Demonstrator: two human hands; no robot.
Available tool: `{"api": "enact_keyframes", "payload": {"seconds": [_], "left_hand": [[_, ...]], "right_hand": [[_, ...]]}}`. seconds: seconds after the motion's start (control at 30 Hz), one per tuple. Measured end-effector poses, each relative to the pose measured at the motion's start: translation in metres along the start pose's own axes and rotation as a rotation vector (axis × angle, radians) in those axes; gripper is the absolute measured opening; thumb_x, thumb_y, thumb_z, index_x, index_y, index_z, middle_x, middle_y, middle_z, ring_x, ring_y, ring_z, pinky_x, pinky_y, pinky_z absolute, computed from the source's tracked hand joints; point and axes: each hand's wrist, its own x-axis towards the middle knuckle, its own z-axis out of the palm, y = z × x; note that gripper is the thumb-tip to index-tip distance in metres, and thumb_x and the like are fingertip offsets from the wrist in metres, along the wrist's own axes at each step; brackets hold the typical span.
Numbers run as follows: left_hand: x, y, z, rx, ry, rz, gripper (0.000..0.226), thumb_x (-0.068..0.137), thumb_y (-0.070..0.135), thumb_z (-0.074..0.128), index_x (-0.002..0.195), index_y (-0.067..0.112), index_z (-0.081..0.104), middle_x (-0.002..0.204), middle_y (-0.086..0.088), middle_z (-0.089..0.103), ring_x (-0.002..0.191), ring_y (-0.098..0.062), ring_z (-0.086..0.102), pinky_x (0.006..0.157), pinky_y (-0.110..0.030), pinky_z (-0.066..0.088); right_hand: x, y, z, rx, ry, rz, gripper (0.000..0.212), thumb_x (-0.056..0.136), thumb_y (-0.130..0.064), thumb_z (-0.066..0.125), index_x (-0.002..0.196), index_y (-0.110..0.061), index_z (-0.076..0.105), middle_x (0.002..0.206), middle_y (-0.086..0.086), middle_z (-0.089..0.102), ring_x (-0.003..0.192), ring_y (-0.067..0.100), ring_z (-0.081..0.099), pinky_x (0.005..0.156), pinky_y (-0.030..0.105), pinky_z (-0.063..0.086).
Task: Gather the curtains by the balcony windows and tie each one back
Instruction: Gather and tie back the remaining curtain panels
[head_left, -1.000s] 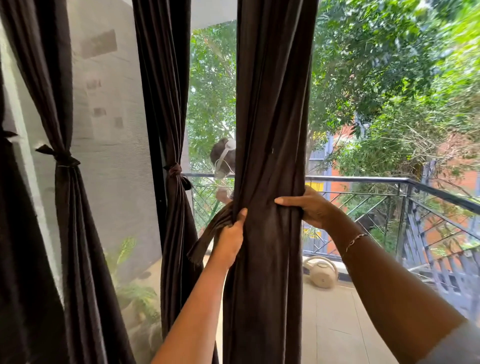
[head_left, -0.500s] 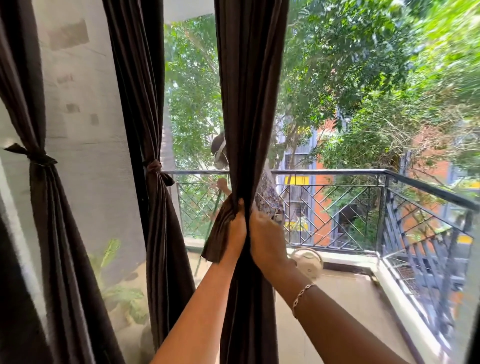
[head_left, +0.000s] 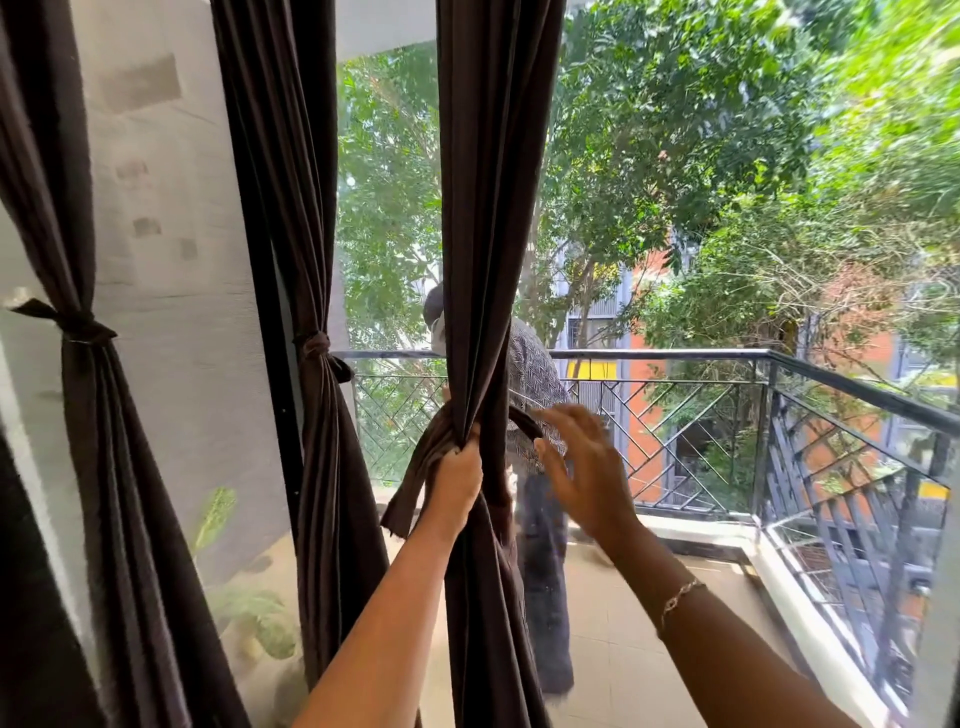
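Observation:
A dark brown curtain hangs in the middle, bunched into a narrow column. My left hand grips the bunch at waist height together with one end of a matching tie strap, which dangles to the left. The strap's other end curves out from behind the curtain on the right. My right hand is just right of the curtain, fingers spread, its thumb next to that strap end and holding nothing. Two more brown curtains on the left are tied back with knots.
Glass panes stand behind the curtains. Beyond them lie a tiled balcony floor and a black metal railing. A person stands on the balcony, partly hidden by the middle curtain. A potted plant sits low on the left.
My right hand has come off the curtain and moved right with fingers spread. The strap's far end now shows on the curtain's right side. My left hand keeps its grip.

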Motion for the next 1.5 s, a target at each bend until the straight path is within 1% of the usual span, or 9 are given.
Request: {"api": "enact_keyframes", "payload": {"seconds": [0.13,0.27,0.4,0.67,0.8,1.0,1.2,1.33,1.5], "left_hand": [[0.002,-0.006,0.0,0.013,-0.031,-0.016,0.036,0.095,0.029,0.047,0.116,0.001,0.059,0.093,-0.007,0.063,0.082,-0.018,0.056,0.07,-0.024,0.04],[0.0,-0.006,0.002,-0.014,-0.058,0.054,0.029,0.095,0.024,0.049,0.11,0.004,0.062,0.105,-0.017,0.064,0.091,-0.018,0.057,0.073,-0.02,0.039],[0.002,-0.008,0.002,0.028,-0.006,0.064,0.033,0.094,0.025,0.05,0.107,-0.003,0.063,0.099,-0.019,0.065,0.093,-0.025,0.059,0.068,-0.022,0.038],[-0.003,-0.024,0.006,0.036,-0.153,0.367,0.02,0.088,0.015,0.045,0.083,0.017,0.064,0.074,-0.003,0.063,0.07,-0.022,0.059,0.066,-0.031,0.047],[-0.003,-0.032,-0.004,0.052,-0.181,0.507,0.056,0.09,0.015,0.047,0.143,0.018,0.031,0.139,-0.02,0.043,0.127,-0.032,0.045,0.105,-0.041,0.038],[0.0,-0.044,-0.025,0.185,-0.172,0.765,0.046,0.095,0.027,0.036,0.135,0.049,0.032,0.142,0.0,0.045,0.129,-0.023,0.045,0.103,-0.036,0.042],[0.008,-0.036,-0.049,0.756,-0.258,1.054,0.057,0.091,0.021,0.039,0.144,0.031,0.022,0.152,-0.017,0.018,0.138,-0.03,0.027,0.111,-0.044,0.028],[-0.008,-0.022,-0.048,0.325,-0.078,0.809,0.049,0.082,-0.009,0.039,0.115,0.017,0.064,0.138,0.002,0.038,0.128,-0.012,0.03,0.108,-0.012,0.016],[-0.032,0.022,-0.029,0.253,0.019,0.759,0.022,0.085,0.011,0.046,0.08,0.007,0.067,0.084,-0.006,0.065,0.071,-0.018,0.054,0.068,-0.032,0.044]], "right_hand": [[0.029,0.006,0.0,0.006,-0.356,0.159,0.076,0.08,-0.012,0.067,0.144,-0.009,0.026,0.146,0.011,0.038,0.137,0.024,0.033,0.11,0.037,0.03],[0.041,0.003,-0.004,-0.118,-0.458,0.061,0.037,0.092,-0.022,0.054,0.127,-0.01,0.051,0.106,0.011,0.066,0.099,0.025,0.06,0.087,0.036,0.042],[0.038,-0.003,-0.016,-0.232,-0.451,0.083,0.029,0.098,-0.025,0.042,0.086,-0.008,0.062,0.062,0.002,0.054,0.061,0.021,0.051,0.064,0.032,0.039],[0.025,-0.036,-0.029,1.033,-0.66,0.903,0.037,0.099,-0.025,0.034,0.068,-0.015,0.052,0.069,0.007,0.071,0.063,0.015,0.07,0.052,0.021,0.05],[0.026,-0.038,-0.03,1.229,-0.671,1.024,0.031,0.095,-0.029,0.037,0.075,-0.014,0.055,0.09,0.013,0.066,0.082,0.02,0.068,0.067,0.029,0.053],[0.025,-0.042,-0.023,1.345,-0.689,1.026,0.032,0.085,-0.038,0.044,0.078,-0.018,0.067,0.1,0.016,0.067,0.093,0.026,0.067,0.077,0.037,0.054],[0.025,-0.042,-0.018,1.239,-0.579,1.051,0.027,0.08,-0.039,0.051,0.076,-0.021,0.071,0.067,-0.002,0.068,0.076,0.016,0.071,0.081,0.042,0.049],[0.02,-0.041,-0.013,1.033,-0.451,0.978,0.04,0.094,-0.031,0.044,0.066,-0.018,0.07,0.057,-0.006,0.063,0.065,0.009,0.069,0.074,0.034,0.044],[0.01,-0.056,0.0,0.657,-0.219,0.72,0.037,0.096,-0.018,0.046,0.065,-0.006,0.064,0.063,0.01,0.065,0.063,0.02,0.057,0.064,0.031,0.042]]}}
